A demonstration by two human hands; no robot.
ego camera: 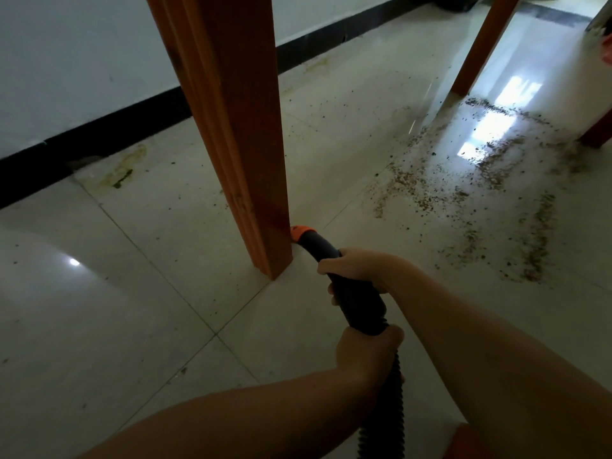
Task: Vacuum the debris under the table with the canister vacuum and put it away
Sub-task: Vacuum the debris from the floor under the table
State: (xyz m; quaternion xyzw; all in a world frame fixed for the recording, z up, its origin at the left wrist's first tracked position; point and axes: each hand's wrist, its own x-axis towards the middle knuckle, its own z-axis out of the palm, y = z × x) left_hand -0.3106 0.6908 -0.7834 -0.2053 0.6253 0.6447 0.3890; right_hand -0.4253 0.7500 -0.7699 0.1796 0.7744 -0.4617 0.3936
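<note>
Both my hands hold the black vacuum hose handle [359, 301]. My right hand [356, 268] grips it higher up, near the nozzle end. My left hand [367, 354] grips where the handle meets the ribbed hose [387, 412]. The orange nozzle tip [300, 232] sits low by the floor, right against the near wooden table leg [238, 134]. Brown debris [490, 180] lies scattered on the pale tiles to the right, under the table. The canister itself is out of view, apart from an orange patch [463, 442] at the bottom edge.
A second table leg [480, 44] stands far right, and a third leg's foot [596, 130] shows at the right edge. A white wall with a black skirting board [99, 130] runs along the left. A yellowish stain [122, 167] marks the floor by the wall.
</note>
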